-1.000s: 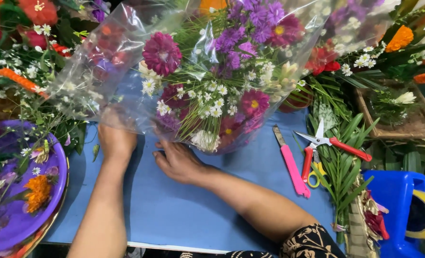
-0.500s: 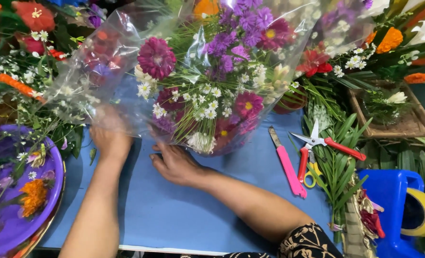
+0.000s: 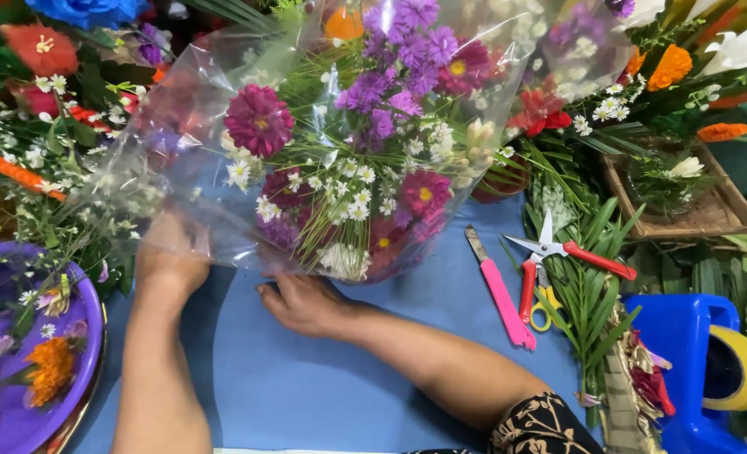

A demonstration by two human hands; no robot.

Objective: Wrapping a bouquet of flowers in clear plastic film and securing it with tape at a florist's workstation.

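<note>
Step in hand: wrapping a bouquet of magenta, purple and small white daisy-like flowers in clear cellophane, as it looks from here.
Left hand: tucked under the lower left edge of the cellophane, partly veiled by it; it seems to hold the sheet, though the fingers are hidden, so I cannot tell how tightly.
Right hand: knuckles up on the blue table, fingers reaching under the base of the bouquet; whether they pinch stems or wrap is hidden.
Bouquet position: directly above both hands, leaning away from the person, sleeve spread wide to either side.
Next move calls for: likely gathering the loose film in toward the stems between the two hands.
Near the right hand: pink-handled knife and red-handled scissors, off to its outer side.
Near the left hand: purple tray of loose blooms, on its outer side.
</note>
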